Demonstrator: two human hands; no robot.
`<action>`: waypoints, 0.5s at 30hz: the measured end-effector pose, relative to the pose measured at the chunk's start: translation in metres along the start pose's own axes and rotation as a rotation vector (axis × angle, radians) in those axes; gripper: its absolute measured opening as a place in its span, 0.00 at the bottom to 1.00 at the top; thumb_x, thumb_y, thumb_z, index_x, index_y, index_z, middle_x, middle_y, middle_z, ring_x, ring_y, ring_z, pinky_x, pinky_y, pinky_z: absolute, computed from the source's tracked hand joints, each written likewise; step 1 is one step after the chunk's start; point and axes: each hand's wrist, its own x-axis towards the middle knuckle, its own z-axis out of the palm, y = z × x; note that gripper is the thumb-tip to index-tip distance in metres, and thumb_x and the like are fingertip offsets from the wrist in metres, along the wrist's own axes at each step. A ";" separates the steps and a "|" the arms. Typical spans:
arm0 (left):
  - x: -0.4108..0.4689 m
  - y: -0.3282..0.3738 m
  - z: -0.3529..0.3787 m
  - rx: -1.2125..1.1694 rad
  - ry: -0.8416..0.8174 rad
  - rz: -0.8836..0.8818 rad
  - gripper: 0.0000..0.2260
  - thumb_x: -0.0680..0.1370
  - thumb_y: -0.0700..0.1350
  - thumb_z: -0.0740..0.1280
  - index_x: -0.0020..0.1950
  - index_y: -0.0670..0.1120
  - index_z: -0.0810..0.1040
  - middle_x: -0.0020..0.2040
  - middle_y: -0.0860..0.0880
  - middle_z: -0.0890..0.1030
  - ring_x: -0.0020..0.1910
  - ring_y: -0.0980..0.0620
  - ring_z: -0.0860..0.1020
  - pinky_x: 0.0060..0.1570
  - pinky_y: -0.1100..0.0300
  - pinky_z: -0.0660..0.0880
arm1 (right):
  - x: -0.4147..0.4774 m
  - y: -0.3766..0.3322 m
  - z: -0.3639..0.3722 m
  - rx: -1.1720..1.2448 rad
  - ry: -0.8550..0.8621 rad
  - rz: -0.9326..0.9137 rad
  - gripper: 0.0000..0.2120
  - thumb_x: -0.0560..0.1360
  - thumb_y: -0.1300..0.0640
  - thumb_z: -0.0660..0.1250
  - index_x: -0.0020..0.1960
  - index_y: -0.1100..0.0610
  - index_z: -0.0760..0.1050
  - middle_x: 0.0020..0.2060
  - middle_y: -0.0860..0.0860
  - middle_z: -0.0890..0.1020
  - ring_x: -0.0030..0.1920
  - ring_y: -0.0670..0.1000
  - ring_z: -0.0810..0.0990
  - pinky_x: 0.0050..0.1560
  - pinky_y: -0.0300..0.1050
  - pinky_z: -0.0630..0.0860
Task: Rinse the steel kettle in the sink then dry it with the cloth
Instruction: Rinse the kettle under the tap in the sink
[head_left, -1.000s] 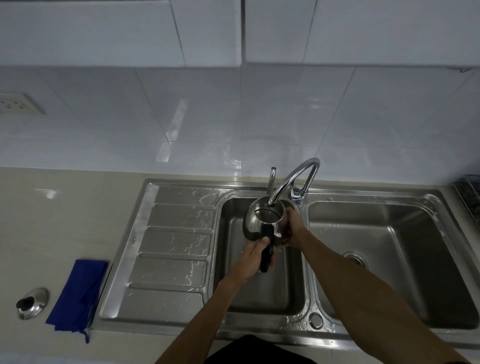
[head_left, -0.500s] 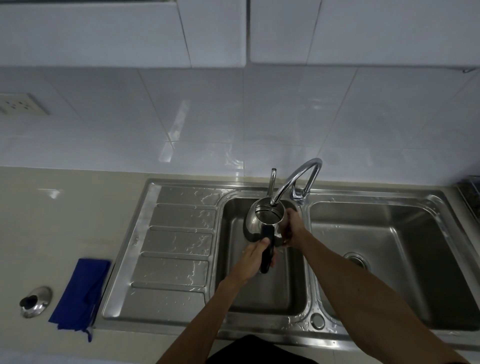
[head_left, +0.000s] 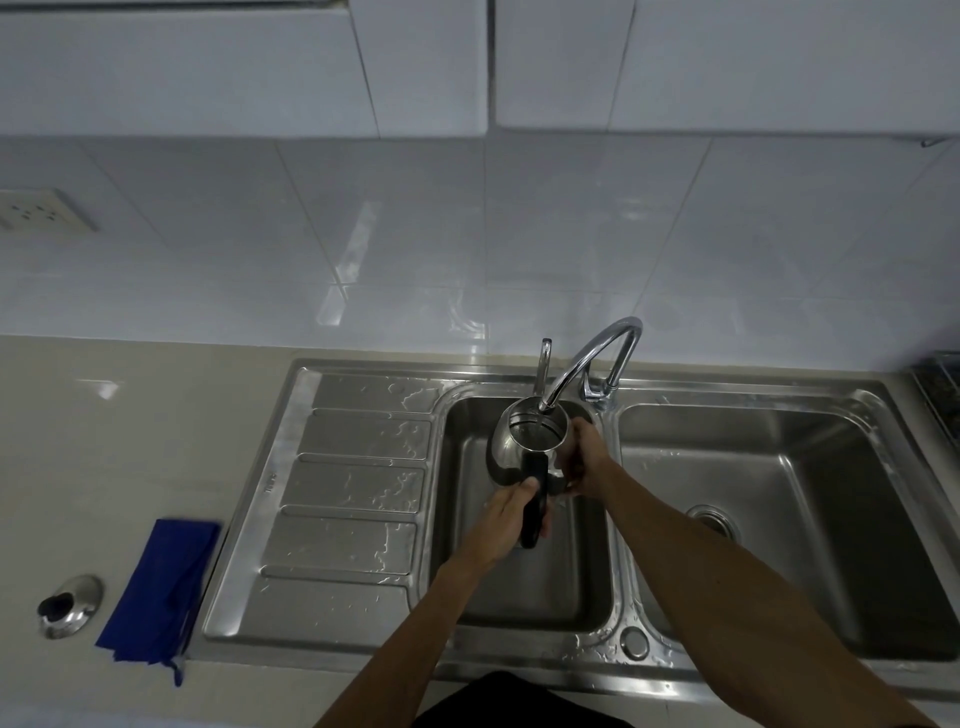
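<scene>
The steel kettle (head_left: 511, 447) is held upright over the left basin of the sink (head_left: 524, 597), its open mouth right under the spout of the curved tap (head_left: 592, 358). My left hand (head_left: 506, 517) grips its black handle from below. My right hand (head_left: 582, 457) is pressed against the kettle's right side. A folded blue cloth (head_left: 163, 587) lies on the beige counter left of the draining board. The kettle's lid (head_left: 70, 605), steel with a black knob, lies left of the cloth.
The ribbed draining board (head_left: 353, 493) left of the basin is wet. The right basin (head_left: 779, 519) has a drain strainer. A wall socket (head_left: 39, 210) sits at the far left. A dark rack edge (head_left: 940, 384) shows at the far right.
Both hands and the kettle stay under the tap; only the camera view has shifted slightly.
</scene>
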 end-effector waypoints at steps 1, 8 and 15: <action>0.000 0.000 0.000 0.001 0.000 -0.001 0.23 0.82 0.59 0.54 0.47 0.42 0.79 0.39 0.43 0.80 0.40 0.47 0.79 0.49 0.54 0.75 | 0.003 0.001 0.000 -0.006 0.005 0.002 0.26 0.62 0.35 0.65 0.48 0.55 0.79 0.43 0.57 0.80 0.44 0.56 0.79 0.50 0.51 0.78; 0.001 0.001 0.000 0.015 -0.001 -0.012 0.23 0.82 0.59 0.54 0.47 0.42 0.79 0.39 0.42 0.81 0.40 0.47 0.80 0.49 0.54 0.76 | -0.003 0.001 0.001 -0.002 0.014 0.011 0.26 0.63 0.35 0.64 0.47 0.55 0.79 0.43 0.56 0.81 0.46 0.57 0.79 0.48 0.50 0.77; 0.002 0.000 0.000 0.012 -0.005 -0.015 0.24 0.82 0.60 0.55 0.49 0.41 0.79 0.39 0.43 0.81 0.40 0.46 0.80 0.49 0.52 0.76 | 0.020 0.004 -0.006 -0.001 0.013 0.019 0.37 0.52 0.34 0.67 0.55 0.54 0.80 0.50 0.57 0.83 0.49 0.58 0.80 0.46 0.51 0.79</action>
